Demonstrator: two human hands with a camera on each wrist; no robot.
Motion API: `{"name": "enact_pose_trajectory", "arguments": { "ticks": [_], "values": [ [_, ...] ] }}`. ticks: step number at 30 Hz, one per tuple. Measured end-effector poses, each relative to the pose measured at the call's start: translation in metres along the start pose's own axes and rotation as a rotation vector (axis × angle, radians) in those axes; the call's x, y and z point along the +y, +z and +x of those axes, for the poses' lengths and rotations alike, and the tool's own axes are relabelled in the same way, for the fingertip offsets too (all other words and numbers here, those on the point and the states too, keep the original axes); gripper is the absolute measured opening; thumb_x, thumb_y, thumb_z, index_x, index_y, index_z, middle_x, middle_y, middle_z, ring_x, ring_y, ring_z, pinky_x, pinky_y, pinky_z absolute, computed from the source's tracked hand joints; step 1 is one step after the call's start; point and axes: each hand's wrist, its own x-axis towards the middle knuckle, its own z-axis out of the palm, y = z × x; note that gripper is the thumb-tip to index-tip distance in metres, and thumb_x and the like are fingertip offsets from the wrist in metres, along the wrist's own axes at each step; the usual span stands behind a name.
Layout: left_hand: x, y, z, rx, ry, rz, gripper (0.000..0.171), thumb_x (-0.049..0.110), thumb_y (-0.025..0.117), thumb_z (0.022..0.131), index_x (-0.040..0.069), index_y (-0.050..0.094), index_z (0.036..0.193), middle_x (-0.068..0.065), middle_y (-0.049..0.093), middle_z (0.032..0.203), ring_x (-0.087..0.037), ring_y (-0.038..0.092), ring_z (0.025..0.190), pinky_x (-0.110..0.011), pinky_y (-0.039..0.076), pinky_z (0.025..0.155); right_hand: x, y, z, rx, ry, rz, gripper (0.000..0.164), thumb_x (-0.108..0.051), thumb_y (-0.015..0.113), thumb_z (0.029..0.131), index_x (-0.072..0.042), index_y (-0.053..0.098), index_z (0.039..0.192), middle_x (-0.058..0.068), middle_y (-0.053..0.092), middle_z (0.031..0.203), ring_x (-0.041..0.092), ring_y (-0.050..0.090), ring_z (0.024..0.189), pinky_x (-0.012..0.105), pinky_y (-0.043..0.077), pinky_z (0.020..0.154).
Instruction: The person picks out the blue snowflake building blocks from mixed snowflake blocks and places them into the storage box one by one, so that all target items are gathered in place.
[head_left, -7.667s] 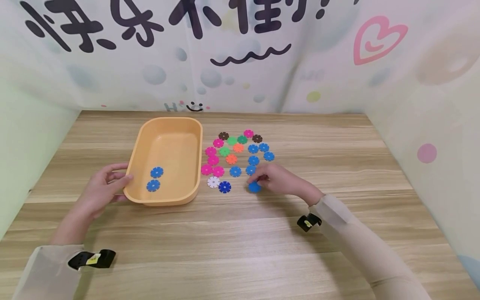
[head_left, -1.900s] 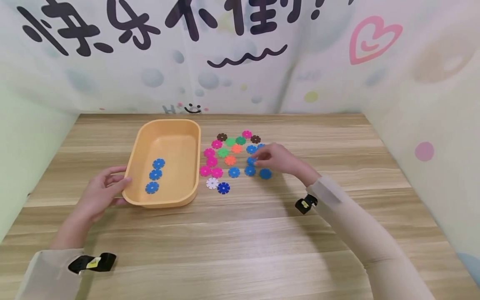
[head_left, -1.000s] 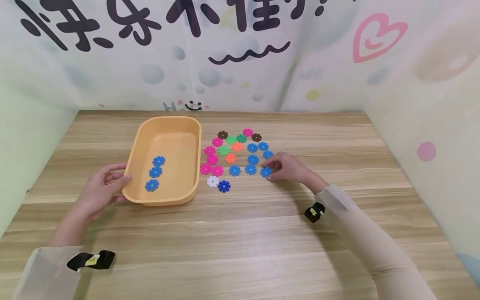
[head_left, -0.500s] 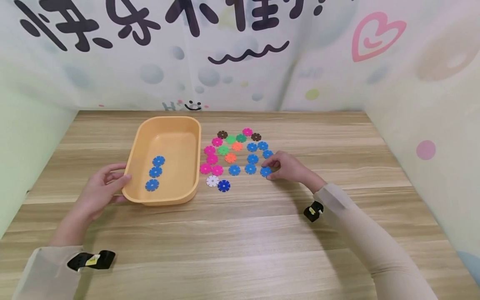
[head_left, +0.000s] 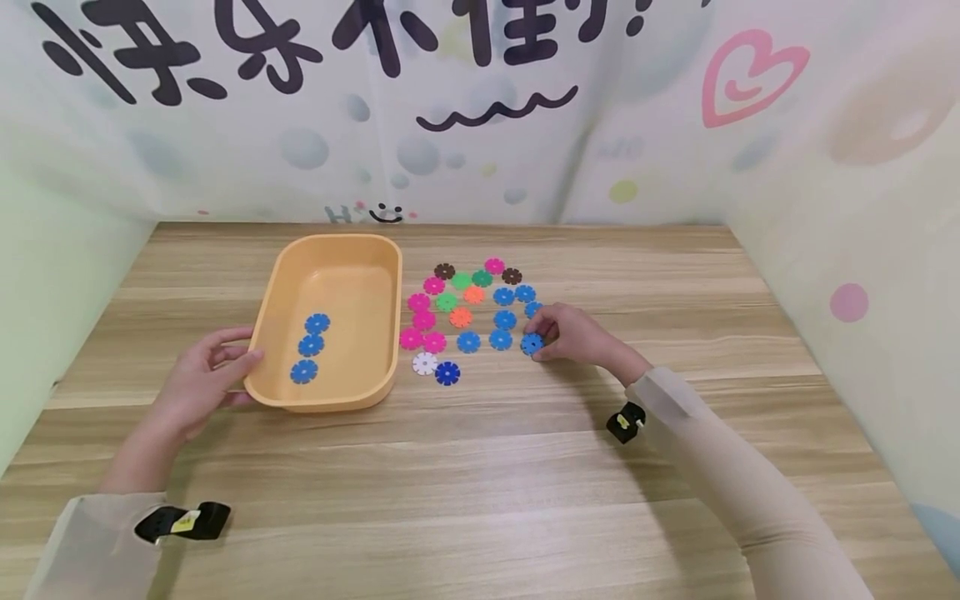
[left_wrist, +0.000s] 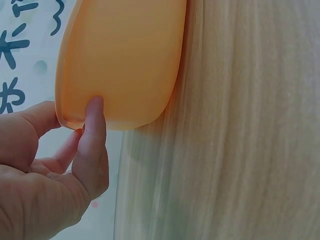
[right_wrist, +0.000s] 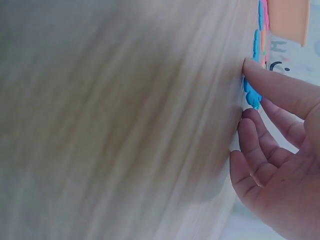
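Observation:
My left hand [head_left: 206,375] grips the near left rim of an orange plastic tray [head_left: 337,398], thumb inside and fingers outside. In the left wrist view the thumb [left_wrist: 95,107] lies against the inner wall. Three blue notched snowflake discs [head_left: 311,344] lie in the tray. My right hand [head_left: 573,336] pinches another blue snowflake disc [head_left: 532,344] at the front right of the loose discs. In the right wrist view, thumb and index finger are at the edges of that disc [right_wrist: 252,95], low at the table top.
Several more snowflake discs lie right of the tray: pink [head_left: 423,320], green [head_left: 447,302], orange [head_left: 461,317], brown [head_left: 512,276], blue [head_left: 468,342], white [head_left: 424,363] and dark blue [head_left: 447,373]. A printed curtain [head_left: 420,183] hangs behind the wooden table [head_left: 450,500].
A third blue disc has come to lie in the tray since the earliest frame. My right hand has moved from over the middle blue discs to the front right one. My left hand stays put.

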Motion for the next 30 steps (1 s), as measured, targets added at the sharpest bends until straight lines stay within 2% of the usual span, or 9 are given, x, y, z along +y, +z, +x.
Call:
{"name": "enact_pose_trajectory", "arguments": {
  "ticks": [9,15,24,30],
  "values": [
    [0.001,0.001,-0.002,-0.005,-0.022,0.004,0.058,0.022,0.048,0.096,-0.009,0.022,0.137,-0.029,0.038,0.120,-0.003,0.060,0.074,-0.032,0.057,0.063,-0.001,-0.001,0.000,0.007,-0.009,0.024,0.029,-0.002,0.075,0.074,-0.005,0.058,0.098,0.009,0.060,0.092,0.023,0.056,0.085,0.033,0.052,0.076],
    [0.001,0.001,-0.001,-0.005,-0.011,-0.001,0.057,0.022,0.048,0.096,-0.009,0.022,0.137,-0.030,0.038,0.120,-0.003,0.060,0.074,-0.032,0.057,0.063,0.000,-0.004,-0.002,0.006,-0.032,0.055,0.027,0.001,0.072,0.076,-0.004,0.060,0.099,0.009,0.061,0.092,0.023,0.057,0.082,0.031,0.053,0.072],
    [0.002,0.001,-0.001,-0.008,-0.009,-0.003,0.058,0.022,0.048,0.096,-0.009,0.022,0.136,-0.030,0.038,0.119,-0.004,0.060,0.074,-0.032,0.057,0.063,-0.001,-0.006,-0.002,0.000,-0.118,0.071,0.022,0.010,0.059,0.084,0.002,0.064,0.104,0.013,0.064,0.104,0.025,0.060,0.094,0.034,0.053,0.081],
    [0.002,0.001,-0.001,-0.008,-0.011,-0.005,0.058,0.022,0.048,0.096,-0.010,0.021,0.137,-0.030,0.037,0.120,-0.003,0.060,0.074,-0.033,0.057,0.063,-0.011,-0.007,0.007,0.012,-0.168,0.086,0.022,0.009,0.057,0.085,0.002,0.065,0.104,0.013,0.064,0.103,0.023,0.060,0.095,0.032,0.052,0.082]
  ]
}}
